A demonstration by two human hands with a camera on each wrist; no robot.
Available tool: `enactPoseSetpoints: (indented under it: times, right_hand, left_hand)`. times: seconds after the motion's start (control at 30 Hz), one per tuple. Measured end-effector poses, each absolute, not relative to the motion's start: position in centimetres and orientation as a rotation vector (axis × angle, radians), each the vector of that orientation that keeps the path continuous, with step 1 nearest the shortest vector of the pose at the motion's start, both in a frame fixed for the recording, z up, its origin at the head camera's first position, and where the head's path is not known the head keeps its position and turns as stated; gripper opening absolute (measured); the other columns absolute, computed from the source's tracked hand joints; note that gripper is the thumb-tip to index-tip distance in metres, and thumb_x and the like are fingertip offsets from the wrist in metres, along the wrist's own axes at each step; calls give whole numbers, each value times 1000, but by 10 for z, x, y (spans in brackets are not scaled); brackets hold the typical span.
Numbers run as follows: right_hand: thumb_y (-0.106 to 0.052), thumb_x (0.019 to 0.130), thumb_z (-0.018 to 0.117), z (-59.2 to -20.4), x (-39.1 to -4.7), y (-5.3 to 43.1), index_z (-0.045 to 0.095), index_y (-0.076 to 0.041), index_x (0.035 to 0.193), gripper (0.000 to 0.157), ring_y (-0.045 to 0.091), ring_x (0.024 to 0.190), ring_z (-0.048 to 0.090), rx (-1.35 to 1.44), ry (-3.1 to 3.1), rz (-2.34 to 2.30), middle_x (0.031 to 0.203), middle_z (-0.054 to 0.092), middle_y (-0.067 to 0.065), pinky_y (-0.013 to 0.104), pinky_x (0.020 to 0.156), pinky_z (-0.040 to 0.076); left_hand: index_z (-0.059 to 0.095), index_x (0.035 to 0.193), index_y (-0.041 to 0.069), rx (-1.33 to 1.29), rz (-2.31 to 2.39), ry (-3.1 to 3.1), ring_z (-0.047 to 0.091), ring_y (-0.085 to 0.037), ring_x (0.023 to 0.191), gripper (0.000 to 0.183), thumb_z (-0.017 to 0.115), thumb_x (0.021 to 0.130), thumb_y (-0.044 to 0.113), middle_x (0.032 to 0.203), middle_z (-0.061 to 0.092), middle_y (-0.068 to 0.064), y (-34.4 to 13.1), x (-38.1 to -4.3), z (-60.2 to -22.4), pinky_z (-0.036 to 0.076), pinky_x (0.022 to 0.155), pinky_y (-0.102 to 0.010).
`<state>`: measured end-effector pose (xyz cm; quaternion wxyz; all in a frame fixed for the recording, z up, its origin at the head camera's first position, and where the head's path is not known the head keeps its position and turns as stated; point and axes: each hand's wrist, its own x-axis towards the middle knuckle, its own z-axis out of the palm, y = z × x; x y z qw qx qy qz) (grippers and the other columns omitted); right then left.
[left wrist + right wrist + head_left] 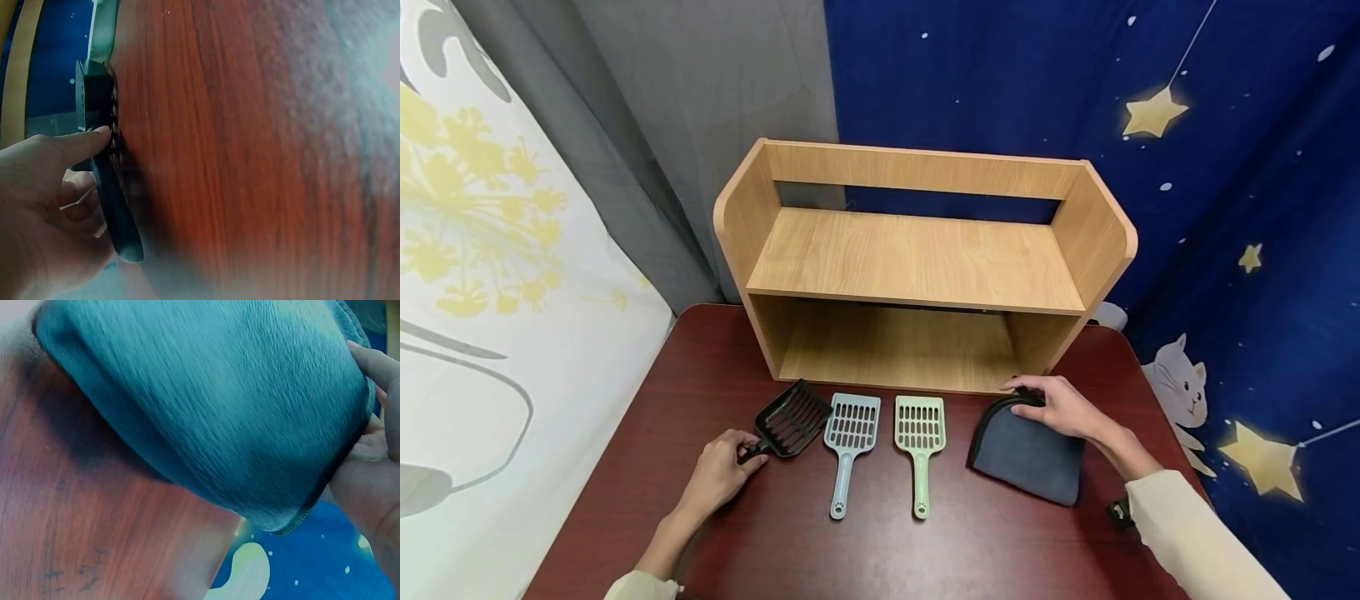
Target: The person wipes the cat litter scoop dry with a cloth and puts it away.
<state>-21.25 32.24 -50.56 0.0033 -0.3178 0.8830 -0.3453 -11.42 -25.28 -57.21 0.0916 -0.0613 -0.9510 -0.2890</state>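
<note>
My left hand point(721, 468) pinches the handle of a black slotted litter scoop point(793, 419) at the table's left. In the left wrist view the thumb lies on top of the black handle point(117, 219), with curled fingers beneath. Beside it lie a light blue litter scoop point(842, 467) and a pale green litter scoop point(921, 467), slotted heads toward the shelf. On the right, my right hand point(1060, 406) grips the far edge of a dark blue-grey, soft fabric piece point(1028, 454) with black trim and a rounded side. Its nap fills much of the right wrist view point(219, 406).
A two-tier wooden shelf point(917, 258) stands at the back of the dark red table point(760, 542), just behind the scoops. A small black object point(1120, 512) shows by the right sleeve. Grey and blue star-printed curtains point(1030, 75) hang behind.
</note>
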Motion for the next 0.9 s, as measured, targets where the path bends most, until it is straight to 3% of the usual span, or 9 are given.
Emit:
enactPoseSetpoints:
  times: [0.13, 0.33, 0.7, 0.9]
  right_hand:
    - [-1, 89, 83, -494, -209, 331, 76, -8, 116, 28, 10, 92, 63, -985, 2717, -1169, 109, 77, 4, 21, 78, 49]
    - [3, 90, 81, -484, -203, 338, 73, -9, 109, 25, 12, 80, 54, -951, 2649, -1297, 99, 72, 5, 22, 69, 46]
    - [3, 93, 77, -474, -197, 338, 75, -10, 107, 19, 10, 87, 60, -839, 2593, -1452, 103, 73, 10, 23, 71, 49]
    - [4, 99, 70, -470, -196, 331, 81, -8, 110, 20, 7, 100, 67, -853, 2549, -1440, 109, 78, 11, 20, 81, 53]
  left_hand:
    - [75, 102, -2, -189, -880, -2832, 67, -24, 85, 26, 90, 83, 7, 95, 70, -11, -258, -113, -569, 55, 74, -44]
    - [74, 108, -5, -228, -880, -2846, 70, -26, 86, 27, 86, 87, 6, 95, 72, -13, -267, -119, -558, 56, 74, -46]
    - [75, 112, 3, -403, -902, -2815, 68, -16, 83, 23, 83, 91, 8, 96, 75, -3, -249, -139, -511, 54, 70, -36]
    - [75, 118, 10, -453, -850, -2863, 70, -20, 88, 24, 81, 95, 17, 107, 77, -4, -229, -152, -489, 54, 69, -44]
